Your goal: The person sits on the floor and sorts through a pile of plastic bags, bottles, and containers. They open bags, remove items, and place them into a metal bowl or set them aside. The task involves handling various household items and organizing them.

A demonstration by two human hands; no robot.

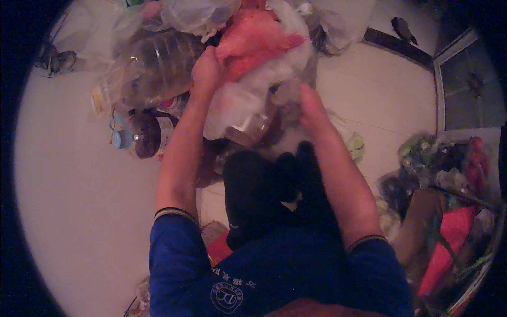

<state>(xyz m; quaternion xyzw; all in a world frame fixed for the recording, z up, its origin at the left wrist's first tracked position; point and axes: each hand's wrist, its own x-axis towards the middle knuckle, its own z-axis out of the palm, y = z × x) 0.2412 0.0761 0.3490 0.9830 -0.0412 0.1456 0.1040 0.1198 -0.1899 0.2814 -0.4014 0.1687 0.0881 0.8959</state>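
Observation:
In front of me a whitish translucent plastic bag lies with a red plastic bag over its upper part. My left hand is closed on the red bag's left edge. At the bag's right side, my right hand is blurred, close to a greyish clear plastic piece; whether it grips this piece is unclear. A clear plastic container shows at the white bag's lower end. Left of my left hand lies a large clear ribbed plastic bottle. Below it is a dark bottle with a blue cap.
My knees are bent beneath the bags. More clear plastic bags lie at the far side. To the right, mixed refuse with a red sheet and cardboard is heaped near a framed glass panel. Pale floor tiles extend leftward.

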